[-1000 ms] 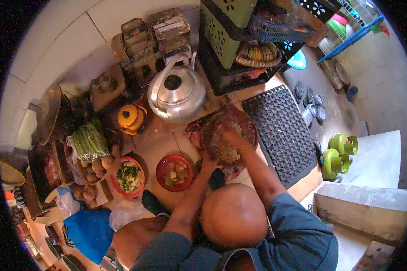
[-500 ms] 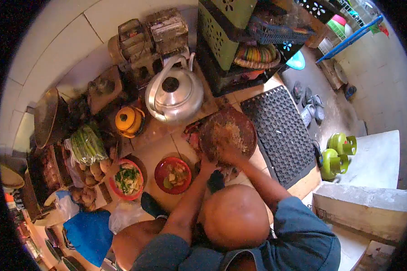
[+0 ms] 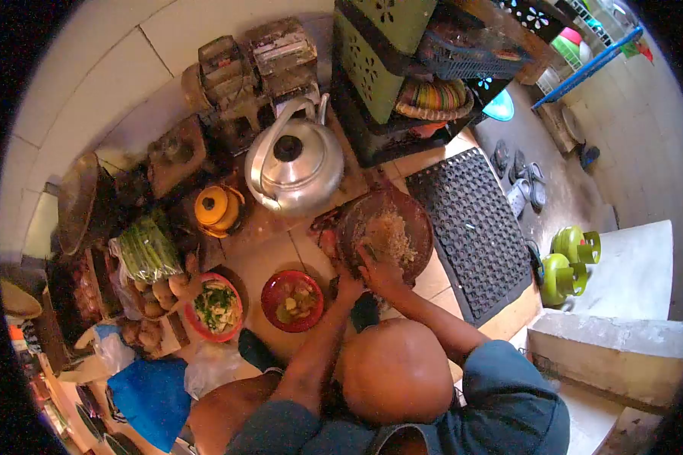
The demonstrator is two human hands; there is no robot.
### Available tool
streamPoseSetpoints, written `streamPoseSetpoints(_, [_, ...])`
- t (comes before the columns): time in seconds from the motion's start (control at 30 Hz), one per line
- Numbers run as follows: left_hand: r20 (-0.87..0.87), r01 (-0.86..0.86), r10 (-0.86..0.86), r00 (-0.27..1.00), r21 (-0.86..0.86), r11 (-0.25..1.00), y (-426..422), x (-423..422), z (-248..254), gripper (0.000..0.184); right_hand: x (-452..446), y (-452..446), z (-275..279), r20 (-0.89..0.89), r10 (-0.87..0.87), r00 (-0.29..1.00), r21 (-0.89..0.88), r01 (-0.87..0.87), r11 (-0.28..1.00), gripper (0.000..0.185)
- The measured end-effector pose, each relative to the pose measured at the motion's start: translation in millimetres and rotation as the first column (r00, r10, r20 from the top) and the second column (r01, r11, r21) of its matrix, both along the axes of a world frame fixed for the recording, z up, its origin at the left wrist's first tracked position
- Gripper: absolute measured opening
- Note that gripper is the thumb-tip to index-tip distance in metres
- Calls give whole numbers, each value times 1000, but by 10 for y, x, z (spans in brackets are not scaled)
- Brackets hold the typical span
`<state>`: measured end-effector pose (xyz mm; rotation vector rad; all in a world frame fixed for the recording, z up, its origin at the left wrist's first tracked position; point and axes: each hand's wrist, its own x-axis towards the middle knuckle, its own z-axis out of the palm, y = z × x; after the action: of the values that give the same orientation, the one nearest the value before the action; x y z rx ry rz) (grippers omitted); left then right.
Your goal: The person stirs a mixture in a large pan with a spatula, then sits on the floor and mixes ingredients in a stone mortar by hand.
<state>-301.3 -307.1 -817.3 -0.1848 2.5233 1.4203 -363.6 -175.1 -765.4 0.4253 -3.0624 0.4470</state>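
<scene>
A wide dark mortar bowl (image 3: 425,241) sits on the floor in front of me, with pale brown crumbly food (image 3: 391,236) heaped in it. My left hand (image 3: 347,282) is closed at the bowl's near left rim, its fingertips partly hidden. Over the near inside of the bowl is my right hand (image 3: 383,274), fingers bent over the edge of the food; what they hold, if anything, is too small to make out. Left of the hands stands a red bowl (image 3: 316,318) with chunks of food, and beyond it a red-rimmed plate (image 3: 235,322) with pale pieces and chopped greens.
A large metal kettle (image 3: 300,171) and an orange lidded pot (image 3: 218,208) stand beyond the bowls. Bagged green vegetables (image 3: 148,246) lie at left. To the right are a black rubber mat (image 3: 474,235) and green gas cylinders (image 3: 560,277). Stacked crates (image 3: 364,64) rise at the back.
My right hand has drawn back toward me, from the middle of the mortar to its near side, uncovering more of the food. My left hand stays at the rim.
</scene>
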Motion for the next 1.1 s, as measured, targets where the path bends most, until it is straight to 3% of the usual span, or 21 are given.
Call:
streamPoseSetpoints(0.03, [-79, -83, 85, 993, 28, 996, 102, 137, -526, 103, 84, 67, 147, 138, -30, 990, -39, 36, 999, 59])
streamPoseSetpoints(0.13, [-100, 24, -3, 995, 214, 977, 47, 154, -655, 84, -72, 219, 520, 479, -83, 874, -150, 175, 973, 57])
streamPoseSetpoints(0.17, [-75, 109, -96, 993, 191, 976, 17, 176, -534, 80, -427, 665, 152, 435, 274, 858, -257, -173, 951, 57])
streamPoseSetpoints(0.2, [-51, 195, -189, 981, 171, 966, -12, 194, -408, 76, -722, 1068, -231, 357, 593, 722, -340, -491, 802, 57])
streamPoseSetpoints(0.27, [6, 374, -375, 927, -88, 923, -48, 45, -242, 73, -692, 996, 204, 424, 261, 867, -227, -177, 958, 58])
streamPoseSetpoints(0.33, [133, 538, -524, 841, -300, 788, 0, 115, -117, 70, -164, 957, -80, 271, 50, 961, -46, -39, 998, 59])
streamPoseSetpoints(0.4, [103, 512, -556, 825, -553, 657, 31, 64, -138, 71, 431, 541, -115, 3, 30, 1000, 87, -31, 996, 56])
streamPoseSetpoints(0.43, [47, 459, -530, 847, -569, 682, 68, 72, -230, 74, 454, 404, 92, 18, 4, 1000, 123, -6, 992, 54])
streamPoseSetpoints(0.47, [-20, 419, -516, 856, -559, 716, 88, 96, -422, 79, 472, 254, 330, 33, -22, 999, 159, 17, 987, 52])
streamPoseSetpoints(0.53, [-42, 360, -361, 932, -23, 933, 104, 142, -904, 89, 106, 377, 277, 235, -13, 972, 145, -22, 989, 52])
streamPoseSetpoints(0.57, [17, 254, -276, 961, 343, 904, 95, 132, -1176, 94, -202, 501, 225, 343, 60, 937, 69, -89, 994, 53])
streamPoseSetpoints(0.6, [83, 181, -269, 959, 551, 815, 112, 152, -1399, 100, -576, 953, 20, 451, 294, 843, -147, -254, 956, 55])
streamPoseSetpoints(0.63, [187, 51, -303, 934, 772, 634, 99, 163, -1662, 107, -767, 995, 79, 480, 318, 818, -259, -214, 942, 56])
streamPoseSetpoints(0.7, [151, 116, -244, 958, 575, 810, 16, -41, -1541, 106, -965, 1034, 187, 500, 316, 806, -360, -139, 923, 58])
streamPoseSetpoints(0.77, [157, 124, -193, 969, 366, 922, 96, 264, -1299, 105, -583, 854, 59, 367, 132, 921, -158, -78, 984, 58])
streamPoseSetpoints(0.87, [-292, 311, -395, 871, -294, 904, -22, 266, -733, 86, 303, 393, 50, 29, 4, 1000, 254, -11, 967, 59])
streamPoseSetpoints(0.93, [-307, 274, -341, 888, -242, 931, 38, 325, -622, 76, 390, 311, 218, 198, -91, 976, 317, 24, 948, 59])
streamPoseSetpoints(0.97, [-106, 185, -178, 978, 68, 980, 81, 308, -672, 75, 198, 330, 331, 363, -148, 920, 225, 68, 972, 59])
streamPoseSetpoints(1.03, [114, 37, -87, 990, 384, 923, 100, 248, -818, 73, -213, 435, 469, 537, -136, 832, 74, 114, 991, 57])
streamPoseSetpoints(1.07, [94, 56, -106, 990, 431, 900, 98, 298, -898, 73, -406, 591, 435, 563, -64, 824, -6, 81, 997, 57])
streamPoseSetpoints(1.1, [69, 224, -249, 966, 256, 940, 51, 182, -855, 72, -633, 724, 377, 574, 13, 819, -94, 50, 994, 57])
